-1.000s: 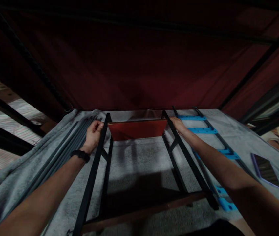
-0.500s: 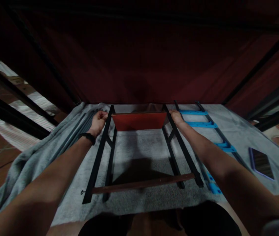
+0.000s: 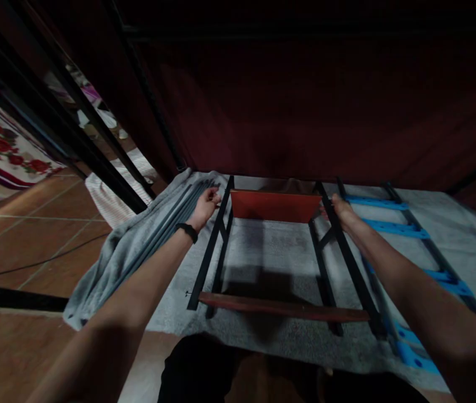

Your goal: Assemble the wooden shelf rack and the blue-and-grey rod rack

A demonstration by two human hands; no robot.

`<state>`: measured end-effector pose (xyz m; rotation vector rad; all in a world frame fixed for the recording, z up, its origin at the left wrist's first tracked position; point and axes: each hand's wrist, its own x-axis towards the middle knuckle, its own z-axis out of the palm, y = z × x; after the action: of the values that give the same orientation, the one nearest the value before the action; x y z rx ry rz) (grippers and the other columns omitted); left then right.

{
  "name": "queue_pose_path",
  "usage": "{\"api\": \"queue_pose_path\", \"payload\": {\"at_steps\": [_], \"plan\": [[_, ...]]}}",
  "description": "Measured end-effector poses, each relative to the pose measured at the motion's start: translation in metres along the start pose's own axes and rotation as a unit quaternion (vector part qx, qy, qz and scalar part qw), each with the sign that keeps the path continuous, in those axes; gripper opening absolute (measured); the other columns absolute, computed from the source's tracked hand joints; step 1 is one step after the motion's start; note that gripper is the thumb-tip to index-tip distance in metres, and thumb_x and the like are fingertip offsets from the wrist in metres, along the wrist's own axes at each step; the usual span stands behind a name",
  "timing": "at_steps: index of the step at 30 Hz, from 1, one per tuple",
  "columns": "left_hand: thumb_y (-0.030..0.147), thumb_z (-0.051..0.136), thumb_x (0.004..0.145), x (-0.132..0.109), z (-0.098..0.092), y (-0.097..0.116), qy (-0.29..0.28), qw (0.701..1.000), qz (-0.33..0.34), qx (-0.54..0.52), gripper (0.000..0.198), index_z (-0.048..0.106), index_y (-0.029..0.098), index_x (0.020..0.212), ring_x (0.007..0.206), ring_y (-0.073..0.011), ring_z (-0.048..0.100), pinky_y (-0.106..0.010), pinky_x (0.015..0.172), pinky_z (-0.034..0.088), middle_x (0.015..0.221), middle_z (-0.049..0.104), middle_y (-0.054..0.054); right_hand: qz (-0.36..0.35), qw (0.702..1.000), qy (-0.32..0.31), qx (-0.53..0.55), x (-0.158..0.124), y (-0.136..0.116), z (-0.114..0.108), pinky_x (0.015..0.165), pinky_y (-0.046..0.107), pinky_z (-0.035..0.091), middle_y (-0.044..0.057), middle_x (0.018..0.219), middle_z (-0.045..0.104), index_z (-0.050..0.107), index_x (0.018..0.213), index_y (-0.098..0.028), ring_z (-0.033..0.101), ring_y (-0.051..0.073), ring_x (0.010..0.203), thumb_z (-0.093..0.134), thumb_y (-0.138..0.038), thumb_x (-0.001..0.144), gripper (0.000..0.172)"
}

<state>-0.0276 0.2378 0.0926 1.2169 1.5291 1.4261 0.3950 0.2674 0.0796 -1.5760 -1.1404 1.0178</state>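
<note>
A black metal frame [image 3: 210, 249] lies on a grey blanket, its side rails running away from me. A reddish-brown board [image 3: 275, 206] spans its far end and a narrow wooden slat [image 3: 282, 307] its near end. A small screw sticks out beside the near left corner. My left hand [image 3: 205, 208], with a dark wristband, is just outside the left rail by the far board. Its fingers are curled together; what they pinch is too small to make out. My right hand [image 3: 342, 212] wraps round the right rail at the board's other end, fingertips showing inside.
Several thin grey rods [image 3: 166, 221] lie left on the blanket [image 3: 259, 252]. To the right is another dark frame with blue crosspieces [image 3: 397, 228]. Dark posts and a maroon fabric wall [image 3: 305, 112] stand beyond. A cable [image 3: 53, 257] crosses the tiled floor at left.
My view has turned left, so the frame and both hands appear further right. The phone has left the view. Both hands stay by the far board's ends.
</note>
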Motion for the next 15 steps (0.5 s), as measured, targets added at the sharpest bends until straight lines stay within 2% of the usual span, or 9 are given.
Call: {"api": "queue_pose_path", "payload": {"at_steps": [1, 4, 7, 9, 12, 15], "plan": [[0.024, 0.067, 0.075, -0.021, -0.012, 0.001, 0.007, 1.0, -0.011, -0.011, 0.022, 0.063, 0.017, 0.096, 0.072, -0.0132, 0.057, -0.024, 0.064, 0.046, 0.081, 0.059, 0.0, 0.023, 1.0, 0.001, 0.021, -0.016, 0.005, -0.009, 0.059, 0.023, 0.048, 0.007, 0.075, 0.069, 0.062, 0.087, -0.014, 0.059, 0.012, 0.059, 0.041, -0.049, 0.099, 0.043], [0.041, 0.068, 0.078, -0.107, -0.055, 0.003, -0.032, 0.998, -0.06, 0.001, 0.03, 0.067, 0.015, 0.093, 0.072, -0.0137, 0.057, -0.024, 0.064, 0.045, 0.081, 0.063, -0.002, 0.001, 0.998, -0.048, 0.043, -0.079, 0.028, -0.05, 0.065, 0.023, 0.052, 0.005, 0.093, 0.073, 0.067, 0.092, -0.021, 0.066, 0.015, 0.076, 0.064, -0.048, 0.085, 0.028], [0.054, 0.064, 0.081, -0.198, -0.088, 0.005, -0.033, 0.991, -0.114, 0.06, 0.039, 0.068, 0.015, 0.086, 0.063, -0.0116, 0.049, -0.022, 0.056, 0.039, 0.069, 0.057, 0.0, 0.045, 0.999, -0.02, 0.022, -0.153, 0.057, -0.091, 0.067, 0.029, 0.056, 0.008, 0.096, 0.074, 0.071, 0.096, -0.023, 0.068, 0.02, 0.081, 0.068, -0.056, 0.077, 0.038], [0.06, 0.06, 0.082, -0.24, -0.095, 0.007, -0.041, 0.985, -0.156, 0.057, 0.045, 0.065, 0.016, 0.078, 0.058, -0.0105, 0.044, -0.022, 0.053, 0.035, 0.063, 0.052, 0.002, 0.085, 0.996, -0.018, 0.021, -0.198, 0.074, -0.106, 0.066, 0.033, 0.058, 0.009, 0.092, 0.074, 0.072, 0.093, -0.022, 0.068, 0.023, 0.076, 0.07, -0.06, 0.073, 0.043], [0.062, 0.065, 0.078, -0.266, -0.09, 0.01, -0.024, 0.983, -0.182, 0.01, 0.045, 0.057, 0.018, 0.073, 0.054, -0.0087, 0.036, -0.02, 0.05, 0.029, 0.06, 0.046, 0.005, 0.107, 0.994, 0.0, 0.018, -0.248, 0.083, -0.108, 0.068, 0.035, 0.058, 0.008, 0.088, 0.074, 0.072, 0.089, -0.023, 0.068, 0.024, 0.077, 0.07, -0.063, 0.07, 0.045], [0.059, 0.07, 0.075, -0.265, -0.083, 0.009, -0.015, 0.984, -0.173, -0.027, 0.044, 0.052, 0.019, 0.072, 0.052, -0.0082, 0.033, -0.019, 0.05, 0.028, 0.058, 0.041, 0.007, 0.075, 0.997, 0.024, -0.015, -0.273, 0.078, -0.098, 0.073, 0.034, 0.056, 0.005, 0.084, 0.072, 0.07, 0.092, -0.023, 0.067, 0.023, 0.079, 0.066, -0.064, 0.073, 0.045]]}}
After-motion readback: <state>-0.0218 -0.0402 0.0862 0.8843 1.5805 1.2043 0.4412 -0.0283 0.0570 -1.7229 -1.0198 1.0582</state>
